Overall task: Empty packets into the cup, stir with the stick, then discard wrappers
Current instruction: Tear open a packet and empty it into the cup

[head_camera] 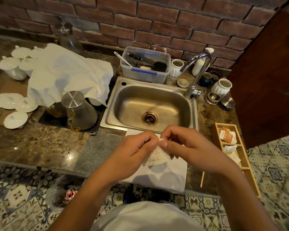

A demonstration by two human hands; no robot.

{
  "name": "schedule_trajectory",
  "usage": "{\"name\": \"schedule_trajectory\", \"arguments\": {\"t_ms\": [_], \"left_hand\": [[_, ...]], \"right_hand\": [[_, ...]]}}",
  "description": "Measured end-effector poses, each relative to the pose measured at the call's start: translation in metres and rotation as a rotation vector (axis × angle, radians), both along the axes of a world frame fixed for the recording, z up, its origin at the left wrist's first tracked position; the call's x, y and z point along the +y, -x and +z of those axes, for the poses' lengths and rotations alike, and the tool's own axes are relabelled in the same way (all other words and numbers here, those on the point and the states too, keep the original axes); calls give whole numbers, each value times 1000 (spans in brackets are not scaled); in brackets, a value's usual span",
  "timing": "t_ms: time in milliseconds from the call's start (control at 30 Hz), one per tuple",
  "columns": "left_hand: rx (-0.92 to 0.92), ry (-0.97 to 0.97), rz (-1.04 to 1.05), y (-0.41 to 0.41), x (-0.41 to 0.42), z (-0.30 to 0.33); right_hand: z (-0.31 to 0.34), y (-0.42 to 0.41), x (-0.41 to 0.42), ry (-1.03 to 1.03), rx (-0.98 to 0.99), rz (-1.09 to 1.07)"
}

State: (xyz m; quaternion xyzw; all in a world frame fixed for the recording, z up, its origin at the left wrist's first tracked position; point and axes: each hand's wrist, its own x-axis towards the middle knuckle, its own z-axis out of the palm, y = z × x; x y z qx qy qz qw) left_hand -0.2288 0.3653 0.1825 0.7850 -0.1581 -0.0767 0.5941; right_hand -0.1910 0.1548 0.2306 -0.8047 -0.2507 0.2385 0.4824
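Both hands meet just in front of the sink (193, 104), at the desk's near edge. The left hand (133, 149) and the right hand (185, 145) each pinch the top corner of one white packet (157, 156) between thumb and fingertips, the two grips almost touching. The packet hangs over a white cloth (170, 175) spread on the desk (32, 144); a rounded white shape beneath the packet may be the cup, though the hands and packet cover most of it, so I cannot tell.

At 3 o'clock from the hands a wooden tray (245, 162) holds more sachets (227, 135) in its far compartments. A thin wooden stick (202, 179) lies on the desk between the cloth and the tray, at about 4 o'clock.

At 9 o'clock lies a grey mat (98, 150). At 10 o'clock a steel-lidded jug (78, 109) stands on a black drip mat, with a crumpled white towel (65, 72) behind it and white saucers (15, 105) further left. At 12 o'clock, behind the sink, sit a plastic tub (145, 67) of utensils and the tap (197, 70).
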Motion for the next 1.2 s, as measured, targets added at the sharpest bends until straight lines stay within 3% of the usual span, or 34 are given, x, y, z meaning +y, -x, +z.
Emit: {"name": "schedule_trajectory", "arguments": {"t_ms": [133, 400, 667, 833, 1033, 1100, 1200], "left_hand": [[14, -21, -86, -1, 1, 3], [101, 251, -4, -2, -10, -1], [282, 419, 109, -3, -21, -6], [335, 387, 75, -9, -17, -1], [308, 435, 7, -11, -20, 16], [242, 406, 44, -12, -21, 19], [216, 420, 36, -12, -21, 20]], "right_hand": [[4, -2, -6, 89, 3, 113], [-15, 1, -2, -106, -65, -5], [-41, 23, 11, 47, -619, -237], [-39, 25, 9, -44, -369, -304], [-19, 17, 9, -85, -435, -297], [-10, 10, 6, -81, -418, -242], [6, 1, -4, -125, -231, -101]]}}
